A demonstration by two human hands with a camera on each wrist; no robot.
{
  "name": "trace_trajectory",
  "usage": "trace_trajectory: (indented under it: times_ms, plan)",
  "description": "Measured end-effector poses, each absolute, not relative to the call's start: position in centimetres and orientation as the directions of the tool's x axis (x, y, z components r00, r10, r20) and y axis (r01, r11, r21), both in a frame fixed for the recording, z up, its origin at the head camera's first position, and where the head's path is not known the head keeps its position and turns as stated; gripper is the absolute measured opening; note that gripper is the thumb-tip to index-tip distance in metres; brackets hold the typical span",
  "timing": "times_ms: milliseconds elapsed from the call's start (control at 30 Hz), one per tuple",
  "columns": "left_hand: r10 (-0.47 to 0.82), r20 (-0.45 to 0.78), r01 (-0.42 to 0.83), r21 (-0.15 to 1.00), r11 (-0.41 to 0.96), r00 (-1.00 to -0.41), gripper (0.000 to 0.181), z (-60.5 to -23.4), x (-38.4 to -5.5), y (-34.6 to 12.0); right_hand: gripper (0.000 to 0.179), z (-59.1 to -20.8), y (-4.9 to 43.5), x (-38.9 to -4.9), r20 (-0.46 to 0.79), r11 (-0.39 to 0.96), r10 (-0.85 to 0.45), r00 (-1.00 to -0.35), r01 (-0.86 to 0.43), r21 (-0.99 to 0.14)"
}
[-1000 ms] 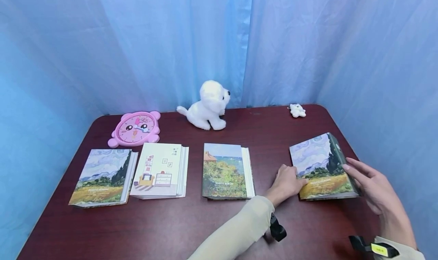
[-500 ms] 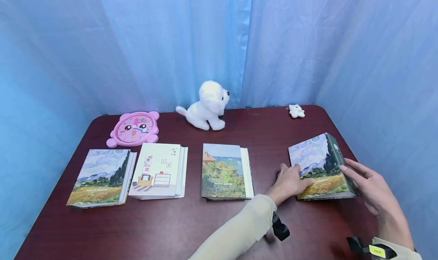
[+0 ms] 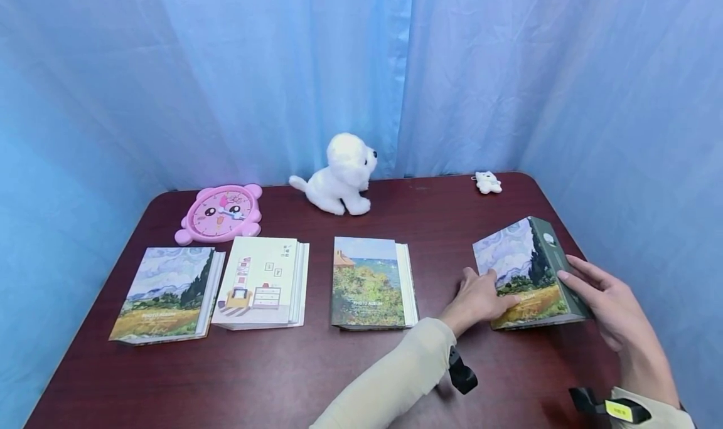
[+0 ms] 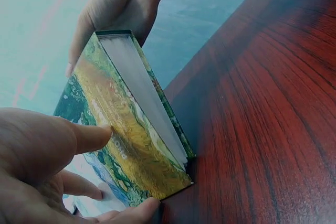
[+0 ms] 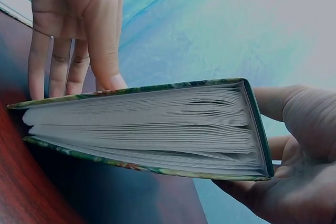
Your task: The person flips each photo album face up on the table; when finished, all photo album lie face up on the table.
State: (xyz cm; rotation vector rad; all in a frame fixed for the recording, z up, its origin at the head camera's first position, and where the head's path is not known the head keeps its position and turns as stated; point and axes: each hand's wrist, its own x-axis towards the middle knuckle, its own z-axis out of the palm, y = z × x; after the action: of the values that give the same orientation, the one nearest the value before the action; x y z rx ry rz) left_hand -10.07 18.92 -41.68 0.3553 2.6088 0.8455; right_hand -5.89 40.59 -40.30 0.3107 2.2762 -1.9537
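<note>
A thick photo album point(image 3: 516, 272) with a painted wheat-field cover is tilted at the table's right side, its green spine point(image 3: 556, 266) raised and facing right. My left hand point(image 3: 477, 297) lies at its left edge, thumb and fingertips pressing on the front cover. My right hand point(image 3: 612, 303) holds the spine side. In the right wrist view, the right fingers point(image 5: 233, 187) reach beneath the back cover, and the thumb is behind the spine. White page edges point(image 5: 147, 129) show between the covers, with the fore-edge low near the table. Some left fingertips are hidden behind the front cover there.
Left of the hands lie a seaside-cover album point(image 3: 367, 285), a white album with furniture drawings point(image 3: 260, 285) and another wheat-field album point(image 3: 164, 291). Farther back are a pink toy clock point(image 3: 223, 212), a white plush dog point(image 3: 344, 175) and a small white plush charm point(image 3: 487, 182). Blue curtains point(image 3: 254, 71) surround the table point(image 3: 226, 379).
The held album has tipped further, its spine side turning up and leftward so that more green spine and its round white mark show. Both hands stay on it. The view has shifted slightly.
</note>
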Motion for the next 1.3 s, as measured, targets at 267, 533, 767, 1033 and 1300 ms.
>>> trace_trajectory:
  times_ms: [267, 533, 767, 1033, 1300]
  plan:
    - [0.405, -0.237, 0.144, 0.685, 0.715, -0.883, 0.060, -42.3, -10.4, 18.6, 0.064, -39.8, 40.4, -5.9, -0.200, 0.143, 0.089, -0.976, 0.212, -0.967]
    - [0.452, -0.157, 0.192, 0.749, 0.634, -0.878, 0.063, -42.9, -10.6, 18.7, 0.054, -39.1, 39.4, -5.9, -0.130, 0.033, 0.135, -0.982, 0.135, -0.990]
    - [0.481, -0.123, 0.200, 0.800, 0.566, -0.868, 0.064, -43.3, -10.8, 18.5, 0.047, -38.6, 38.4, -5.9, -0.089, -0.033, 0.160, -0.983, 0.085, -0.996]
    - [0.504, -0.123, 0.168, 0.853, 0.494, -0.855, 0.064, -42.8, -10.7, 18.0, 0.047, -38.7, 37.5, -6.1, -0.096, -0.044, 0.154, -0.983, 0.091, -0.995]
    - [0.534, -0.114, 0.156, 0.888, 0.433, -0.838, 0.064, -41.4, -10.6, 17.2, 0.051, -38.7, 37.0, -6.2, -0.131, 0.070, 0.142, -0.981, 0.142, -0.987]
